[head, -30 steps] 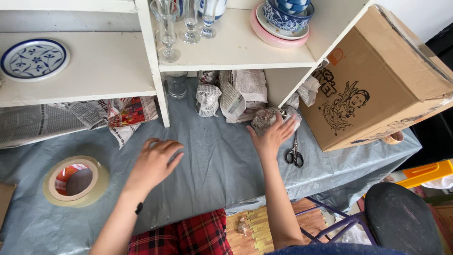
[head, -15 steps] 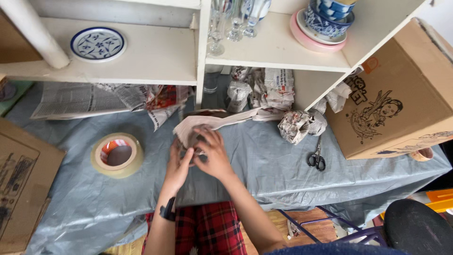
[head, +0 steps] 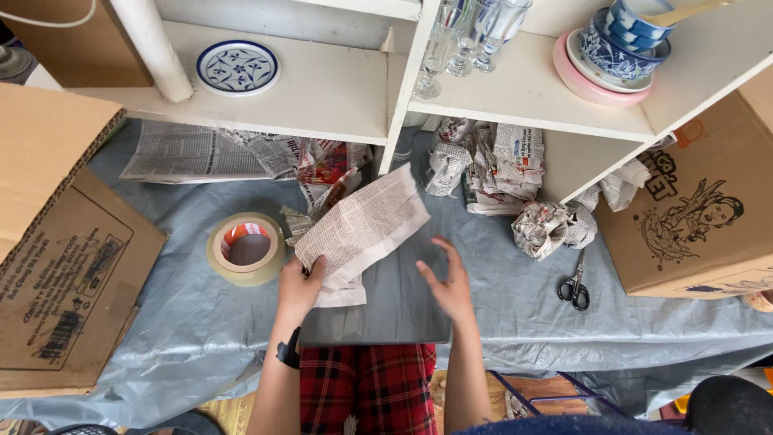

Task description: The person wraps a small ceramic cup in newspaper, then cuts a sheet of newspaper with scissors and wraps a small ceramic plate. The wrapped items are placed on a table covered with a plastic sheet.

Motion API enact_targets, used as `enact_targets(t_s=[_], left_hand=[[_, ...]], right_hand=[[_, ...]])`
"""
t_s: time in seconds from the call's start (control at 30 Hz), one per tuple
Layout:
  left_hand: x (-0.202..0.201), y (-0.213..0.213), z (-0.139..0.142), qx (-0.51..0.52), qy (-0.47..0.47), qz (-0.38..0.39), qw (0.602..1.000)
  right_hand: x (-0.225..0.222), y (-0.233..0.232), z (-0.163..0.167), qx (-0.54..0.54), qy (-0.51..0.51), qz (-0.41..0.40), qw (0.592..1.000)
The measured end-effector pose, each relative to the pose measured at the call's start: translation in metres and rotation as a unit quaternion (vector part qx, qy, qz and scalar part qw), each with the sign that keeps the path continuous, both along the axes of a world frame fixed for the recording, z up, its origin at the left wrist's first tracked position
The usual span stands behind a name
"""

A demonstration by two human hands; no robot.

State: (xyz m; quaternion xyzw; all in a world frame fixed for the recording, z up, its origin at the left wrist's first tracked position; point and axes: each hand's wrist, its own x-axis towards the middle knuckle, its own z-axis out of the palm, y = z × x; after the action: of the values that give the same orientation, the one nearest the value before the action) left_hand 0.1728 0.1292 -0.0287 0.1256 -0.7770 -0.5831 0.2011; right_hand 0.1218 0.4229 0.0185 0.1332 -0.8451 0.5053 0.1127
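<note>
The sheet of newspaper (head: 358,229) lies slanted on the grey-covered desk (head: 515,306), its near end under the left hand (head: 299,286), its far end reaching away toward the white shelf (head: 322,80). The left grip is closed on that near corner, fingers curled over the paper's edge. The right hand (head: 447,282) hovers open just right of the sheet, fingers spread, holding nothing and not touching it.

To spread such a sheet well, it seems wise to keep the left grip pinning the corner and let the open right palm smooth outward along the paper, flattening creases without tearing the thin stock.

Just left of the left grip sits a roll of tape (head: 245,248); beyond it a flattened cardboard box (head: 64,274). Right of the right hand, well apart, lie scissors (head: 573,286), with crumpled newspaper bundles (head: 551,225) past them and a second cardboard box (head: 700,209) at the far right.

The sheet's near edge is partly covered by the left hand, so how it is folded there cannot be told. What the bundles contain is hidden. Both boxes are cut off by the frame, and the glasses (head: 475,36) and stacked bowls (head: 624,44) on the shelf lose their tops at the upper edge.
</note>
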Motion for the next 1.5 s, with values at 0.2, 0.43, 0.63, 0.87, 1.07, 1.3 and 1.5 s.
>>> enact_targets(t_s=[0.2, 0.43, 0.63, 0.87, 1.07, 1.3, 1.5], left_hand=[[0.01, 0.027, 0.06, -0.19, 0.033, 0.021, 0.981], [-0.002, 0.106, 0.087, -0.404, 0.109, -0.242, 0.876], [-0.008, -0.033, 0.099, -0.293, 0.084, -0.287, 0.908], [-0.069, -0.183, 0.093, -0.494, -0.157, 0.11, 0.848], [-0.116, -0.226, 0.071, -0.378, -0.281, 0.008, 0.882], [-0.15, -0.237, 0.066, -0.449, -0.271, 0.099, 0.846], [-0.132, -0.251, 0.063, -0.402, -0.166, 0.195, 0.879]], right_hand=[[-0.012, 0.035, 0.004, -0.264, -0.189, 0.056, 0.944], [-0.027, -0.037, -0.056, -0.445, -0.287, 0.021, 0.848], [-0.067, -0.069, -0.012, -0.081, 0.023, -0.001, 0.996], [-0.141, -0.212, 0.013, 0.292, 0.168, 0.028, 0.941], [-0.228, -0.25, 0.001, 0.357, -0.041, 0.029, 0.933], [-0.25, -0.258, 0.011, 0.382, 0.022, 0.03, 0.923], [-0.27, -0.266, 0.004, 0.251, 0.154, -0.087, 0.952]])
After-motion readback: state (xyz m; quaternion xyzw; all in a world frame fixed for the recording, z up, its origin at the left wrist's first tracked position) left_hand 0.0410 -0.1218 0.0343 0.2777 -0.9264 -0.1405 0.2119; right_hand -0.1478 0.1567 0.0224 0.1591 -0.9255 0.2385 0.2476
